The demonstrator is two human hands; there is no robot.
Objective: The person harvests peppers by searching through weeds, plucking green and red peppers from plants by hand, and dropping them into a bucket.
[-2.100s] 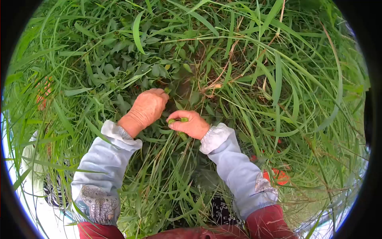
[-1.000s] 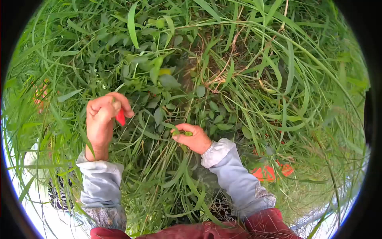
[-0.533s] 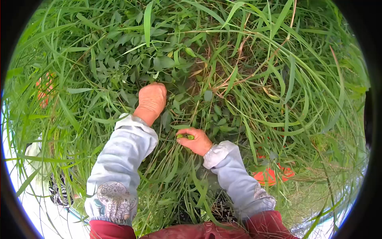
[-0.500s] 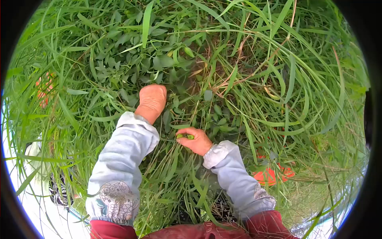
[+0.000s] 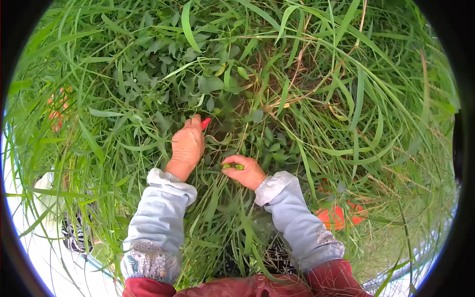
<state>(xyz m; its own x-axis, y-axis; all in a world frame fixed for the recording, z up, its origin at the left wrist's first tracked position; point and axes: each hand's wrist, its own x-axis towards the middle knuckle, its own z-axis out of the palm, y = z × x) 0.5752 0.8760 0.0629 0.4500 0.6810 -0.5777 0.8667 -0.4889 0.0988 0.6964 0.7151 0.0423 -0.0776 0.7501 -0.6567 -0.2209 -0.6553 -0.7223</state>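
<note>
My left hand [image 5: 188, 144] is among the stems near the middle, back of the hand up, fingers bent. At its fingertips a small red chili pepper [image 5: 206, 123] sticks out, pinched by the thumb side. To the right and nearer to me, my right hand [image 5: 249, 173] is curled around a few small green peppers [image 5: 238, 167], whose ends show between thumb and fingers. Leafy pepper plants [image 5: 210, 83] stand just beyond both hands. On them hangs a pale green pepper or leaf [image 5: 242, 73]; I cannot tell which.
Long grass [image 5: 366, 99] crowds in from all sides and arches over the plants. Dry stalks and brown litter [image 5: 292, 74] show beyond my right hand. An orange-red object [image 5: 336, 216] lies behind grass at right, and another [image 5: 57, 111] at far left.
My left hand has drawn back slightly toward me and turned, and the red chili pepper now shows at its fingertips. My right hand stays almost in place with the green peppers.
</note>
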